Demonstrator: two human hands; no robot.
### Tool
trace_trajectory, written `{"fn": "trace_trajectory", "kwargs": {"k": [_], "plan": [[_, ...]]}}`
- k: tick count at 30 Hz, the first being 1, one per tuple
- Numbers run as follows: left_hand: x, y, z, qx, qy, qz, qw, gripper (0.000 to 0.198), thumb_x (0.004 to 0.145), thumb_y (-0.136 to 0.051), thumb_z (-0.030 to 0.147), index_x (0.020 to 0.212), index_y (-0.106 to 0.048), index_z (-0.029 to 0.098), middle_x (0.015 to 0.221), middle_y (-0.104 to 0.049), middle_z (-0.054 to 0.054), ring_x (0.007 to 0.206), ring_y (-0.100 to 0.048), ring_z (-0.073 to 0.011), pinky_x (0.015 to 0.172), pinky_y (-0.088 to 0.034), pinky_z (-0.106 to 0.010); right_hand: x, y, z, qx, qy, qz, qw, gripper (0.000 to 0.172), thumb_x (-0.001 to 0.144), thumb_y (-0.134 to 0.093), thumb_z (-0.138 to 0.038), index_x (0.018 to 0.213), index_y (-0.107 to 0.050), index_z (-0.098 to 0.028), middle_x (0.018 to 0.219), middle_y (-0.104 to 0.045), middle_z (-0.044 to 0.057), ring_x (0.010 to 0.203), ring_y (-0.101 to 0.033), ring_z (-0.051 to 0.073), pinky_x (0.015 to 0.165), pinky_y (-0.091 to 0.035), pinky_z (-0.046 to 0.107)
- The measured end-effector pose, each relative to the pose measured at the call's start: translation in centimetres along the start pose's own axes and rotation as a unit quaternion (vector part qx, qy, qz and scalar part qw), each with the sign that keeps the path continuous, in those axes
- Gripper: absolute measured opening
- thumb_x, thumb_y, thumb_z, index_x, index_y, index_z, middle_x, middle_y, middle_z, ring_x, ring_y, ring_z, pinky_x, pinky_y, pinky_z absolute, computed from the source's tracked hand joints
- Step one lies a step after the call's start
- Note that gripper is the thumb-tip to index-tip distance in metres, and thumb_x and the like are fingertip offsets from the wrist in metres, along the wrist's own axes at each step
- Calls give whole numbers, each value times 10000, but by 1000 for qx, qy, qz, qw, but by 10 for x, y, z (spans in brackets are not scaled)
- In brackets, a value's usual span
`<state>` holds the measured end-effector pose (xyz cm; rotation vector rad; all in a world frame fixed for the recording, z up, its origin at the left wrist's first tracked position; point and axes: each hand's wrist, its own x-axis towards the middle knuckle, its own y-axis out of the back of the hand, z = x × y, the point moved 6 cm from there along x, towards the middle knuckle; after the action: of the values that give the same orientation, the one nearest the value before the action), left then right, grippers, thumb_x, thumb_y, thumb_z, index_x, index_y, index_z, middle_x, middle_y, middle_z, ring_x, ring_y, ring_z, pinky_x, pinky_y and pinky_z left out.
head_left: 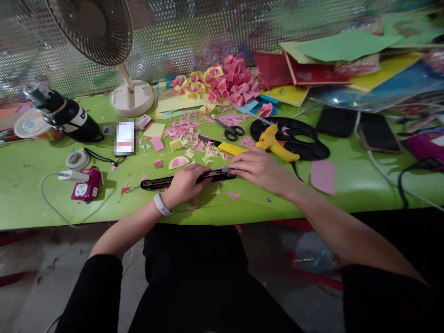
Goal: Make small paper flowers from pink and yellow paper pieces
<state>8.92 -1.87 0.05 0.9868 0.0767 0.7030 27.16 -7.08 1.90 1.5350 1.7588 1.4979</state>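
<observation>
A long black stapler (pixel 156 183) lies along the front of the green table, its metal channel showing. My left hand (pixel 187 182) wraps round its middle, thumb and fingers pressed on both sides. At its right end, the bent fingers of my right hand (pixel 255 169) pinch a small grey metal piece (pixel 226 170) at the channel; its kind is unclear. Just beyond that hand lies a yellow cutter (pixel 231 149), partly covered by the fingers. A yellow glue gun (pixel 277 144) rests on a black palette-shaped board (pixel 314 147). Black scissors (pixel 233 132) lie behind the cutter.
Pink and yellow paper scraps (pixel 183 128) cover the middle, with folded paper flowers (pixel 237 78) behind. At left stand a fan (pixel 132 98), a black bottle (pixel 71 113), a phone (pixel 125 138) and a purple plug adapter (pixel 86 185). Two dark phones (pixel 378 132) and cables lie right.
</observation>
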Motion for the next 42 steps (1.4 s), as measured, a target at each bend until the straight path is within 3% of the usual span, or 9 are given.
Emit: {"fn": "trace_trajectory", "kwargs": {"k": [11, 16, 29, 36, 42], "plan": [[-1, 1, 0, 9, 1, -3, 1000, 253, 919, -606, 287, 1132, -678, 171, 1049, -728, -89, 889, -683, -196, 782, -538, -321, 0, 4, -1, 6, 12, 22, 1000, 234, 992, -543, -359, 991, -764, -281, 1014, -764, 49, 948, -697, 242, 927, -484, 472], [-1, 1, 0, 10, 8, -3, 1000, 261, 910, -617, 280, 1139, -678, 170, 1051, -729, -88, 891, -686, -198, 781, -539, -318, 0, -2, 2, -8, 17, -10, 1000, 240, 999, -532, -342, 975, -759, -268, 971, -767, 39, 913, -694, 225, 903, -481, 454], [0, 1, 0, 17, 7, -9, 1000, 246, 914, -609, 277, 1127, -676, 173, 1030, -729, -83, 902, -682, -198, 786, -533, -313, 3, -1, 1, 23, 56, -17, 998, 286, 1010, -508, -330, 976, -762, -202, 965, -766, 84, 892, -694, 228, 832, -484, 405], [0, 1, 1, 12, 12, -11, 1000, 250, 913, -598, 276, 1128, -678, 174, 1045, -732, -86, 909, -683, -197, 798, -536, -318, 3, -3, 6, 19, 33, -44, 998, 266, 999, -524, -325, 1000, -769, -222, 990, -772, 75, 923, -695, 229, 844, -498, 404], [0, 1, 1, 17, 14, -16, 1000, 261, 919, -593, 279, 1141, -674, 169, 1049, -727, -87, 904, -683, -200, 784, -535, -318, 0, -3, 7, -14, 13, -43, 999, 271, 981, -556, -334, 1144, -739, -217, 1130, -750, 96, 1044, -686, 260, 969, -491, 469]]}}
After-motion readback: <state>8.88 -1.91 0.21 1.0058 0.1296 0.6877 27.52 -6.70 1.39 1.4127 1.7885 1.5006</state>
